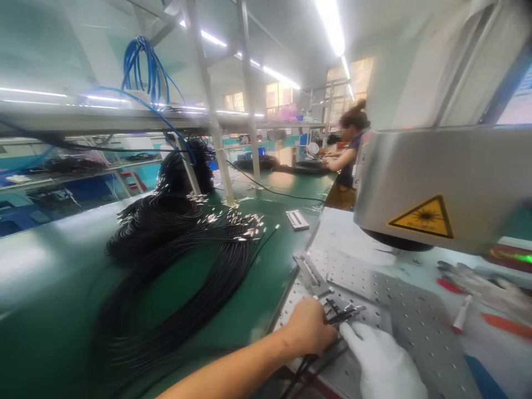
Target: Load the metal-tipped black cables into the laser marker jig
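Note:
My left hand (311,327), bare, is closed around a few black cables (343,316) with metal connector ends that point right. From below that fist the cables trail down toward the bottom edge. My right hand (384,360) wears a white glove, and its bent fingers meet the same cables near the connectors; its fingertips are partly hidden. Both hands are over a perforated metal plate (415,316). Just beyond them sits a metal fixture block (311,275) on the plate.
A grey machine head with a yellow laser warning sign (424,217) overhangs the plate. Large coils of black cable (211,293) lie on the green table (274,282). A slotted metal piece (297,220) and a marker (462,314) lie nearby. A co-worker (349,149) sits farther back.

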Demonstrator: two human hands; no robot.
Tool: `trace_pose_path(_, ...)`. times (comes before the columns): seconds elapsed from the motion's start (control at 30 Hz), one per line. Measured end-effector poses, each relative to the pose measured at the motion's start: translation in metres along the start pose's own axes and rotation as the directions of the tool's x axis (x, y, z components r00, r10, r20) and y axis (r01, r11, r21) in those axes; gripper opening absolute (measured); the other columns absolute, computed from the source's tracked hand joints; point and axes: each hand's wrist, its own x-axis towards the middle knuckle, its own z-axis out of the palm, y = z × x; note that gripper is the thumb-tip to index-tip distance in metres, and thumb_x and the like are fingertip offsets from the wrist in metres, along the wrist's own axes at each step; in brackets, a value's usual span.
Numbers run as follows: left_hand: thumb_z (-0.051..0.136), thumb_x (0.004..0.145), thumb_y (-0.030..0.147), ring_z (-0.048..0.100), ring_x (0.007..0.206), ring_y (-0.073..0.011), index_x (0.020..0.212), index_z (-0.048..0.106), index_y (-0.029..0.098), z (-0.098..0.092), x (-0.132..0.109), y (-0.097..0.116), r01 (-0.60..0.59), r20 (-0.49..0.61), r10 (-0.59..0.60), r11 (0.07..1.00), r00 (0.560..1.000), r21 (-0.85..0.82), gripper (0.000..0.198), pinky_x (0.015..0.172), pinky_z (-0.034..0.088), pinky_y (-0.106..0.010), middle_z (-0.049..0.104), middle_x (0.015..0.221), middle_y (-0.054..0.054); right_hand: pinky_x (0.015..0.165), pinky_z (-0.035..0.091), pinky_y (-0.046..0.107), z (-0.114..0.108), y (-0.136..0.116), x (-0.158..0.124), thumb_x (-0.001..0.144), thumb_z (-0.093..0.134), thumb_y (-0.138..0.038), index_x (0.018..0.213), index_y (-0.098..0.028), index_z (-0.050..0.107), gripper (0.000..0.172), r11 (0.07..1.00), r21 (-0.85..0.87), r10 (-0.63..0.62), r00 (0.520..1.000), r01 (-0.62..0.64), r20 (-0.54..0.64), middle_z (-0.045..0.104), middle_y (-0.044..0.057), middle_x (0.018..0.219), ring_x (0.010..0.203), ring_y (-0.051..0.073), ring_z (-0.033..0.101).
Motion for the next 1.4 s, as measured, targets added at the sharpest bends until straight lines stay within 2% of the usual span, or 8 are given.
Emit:
trace_pose_path(0.2, 0.06, 0.071, 0.018, 0.053, 0.058, -0.0176, 0.061, 0.068, 0.017, 0.004, 0.0, -0.001, 0.006, -0.057, -0.002, 0.997, 0.998, 0.079, 0.013, 0.057, 0.036, -0.027, 0.051, 0.047, -0.001, 0.077, 0.054, 0.022, -0.003, -0.001, 0.003, 0.073, 0.035, 0.011, 0.105, -0.02, 0.075, 0.06, 0.993, -0.053, -0.109, 0.99, 0.105, -0.089, 0.07, 0.001, 0.11, 0.092, 0.016, 0.065)
trace_pose_path(0.33, 0.056, 0.081, 0.026, 0.048, 0.062, -0.0155, 0.072, 0.072, 0.012, -0.003, 0.0, -0.011, -0.076, -0.162, 0.076, 0.997, 0.984, 0.003, 0.023, 0.059, 0.032, -0.028, 0.056, 0.058, -0.002, 0.081, 0.055, 0.022, -0.002, 0.0, 0.002, 0.074, 0.034, 0.011, 0.111, -0.02, 0.074, 0.062, 0.983, -0.112, -0.151, 0.987, 0.144, -0.055, 0.068, -0.002, 0.116, 0.098, 0.017, 0.065)
trace_pose_path(0.43, 0.052, 0.082, 0.025, 0.044, 0.058, -0.0127, 0.075, 0.07, 0.014, -0.007, -0.002, -0.019, -0.115, -0.173, 0.096, 0.988, 0.98, -0.101, 0.022, 0.057, 0.03, -0.026, 0.05, 0.055, 0.002, 0.083, 0.054, 0.021, 0.0, 0.001, 0.001, 0.073, 0.034, 0.011, 0.116, -0.023, 0.071, 0.066, 0.985, -0.118, -0.127, 0.992, 0.125, -0.007, 0.065, -0.003, 0.121, 0.105, 0.017, 0.063)
trace_pose_path(0.63, 0.06, 0.065, 0.018, 0.039, 0.057, -0.01, 0.065, 0.056, 0.017, -0.001, -0.001, -0.03, -0.055, -0.159, 0.003, 0.944, 0.987, -0.326, 0.004, 0.053, 0.027, -0.025, 0.045, 0.057, 0.006, 0.082, 0.056, 0.024, 0.005, 0.001, 0.0, 0.075, 0.036, 0.008, 0.12, -0.026, 0.07, 0.066, 0.987, -0.119, -0.103, 0.994, 0.107, 0.04, 0.063, -0.003, 0.125, 0.107, 0.018, 0.063)
trace_pose_path(0.77, 0.055, 0.069, 0.018, 0.032, 0.055, -0.0093, 0.055, 0.045, 0.019, 0.0, 0.0, -0.03, -0.076, -0.201, 0.029, 0.97, 0.979, -0.231, 0.017, 0.053, 0.024, -0.026, 0.036, 0.052, 0.007, 0.077, 0.056, 0.025, 0.002, 0.001, 0.0, 0.075, 0.035, 0.007, 0.115, -0.025, 0.072, 0.063, 0.995, -0.06, -0.082, 0.996, 0.081, -0.023, 0.066, -0.002, 0.12, 0.104, 0.018, 0.063)
trace_pose_path(0.97, 0.057, 0.07, 0.018, 0.035, 0.058, -0.0105, 0.058, 0.046, 0.02, -0.002, -0.006, -0.022, -0.022, -0.255, 0.005, 0.998, 0.967, -0.061, 0.016, 0.055, 0.025, -0.026, 0.041, 0.055, 0.006, 0.077, 0.059, 0.031, 0.004, 0.001, -0.001, 0.073, 0.037, 0.004, 0.114, -0.02, 0.073, 0.06, 0.993, -0.058, -0.103, 0.994, 0.101, -0.046, 0.066, 0.003, 0.118, 0.103, 0.022, 0.064)
trace_pose_path(1.3, 0.057, 0.068, 0.014, 0.033, 0.054, -0.0093, 0.051, 0.039, 0.019, -0.002, -0.004, -0.021, 0.031, -0.176, -0.044, 0.997, 0.983, -0.074, 0.025, 0.05, 0.023, -0.026, 0.032, 0.049, 0.006, 0.078, 0.058, 0.026, 0.01, 0.009, 0.005, 0.073, 0.032, 0.007, 0.115, -0.019, 0.072, 0.063, 0.988, 0.03, -0.151, 0.988, 0.152, -0.016, 0.066, 0.001, 0.12, 0.103, 0.02, 0.064)
trace_pose_path(1.4, 0.058, 0.068, 0.013, 0.032, 0.053, -0.0087, 0.051, 0.04, 0.019, -0.003, -0.004, -0.02, 0.028, -0.152, -0.044, 0.994, 0.987, -0.103, 0.026, 0.05, 0.022, -0.026, 0.032, 0.049, 0.007, 0.08, 0.057, 0.027, 0.012, 0.01, 0.017, 0.073, 0.035, 0.007, 0.118, -0.019, 0.071, 0.063, 0.985, 0.032, -0.173, 0.983, 0.171, 0.068, 0.067, 0.004, 0.116, 0.098, 0.021, 0.066)
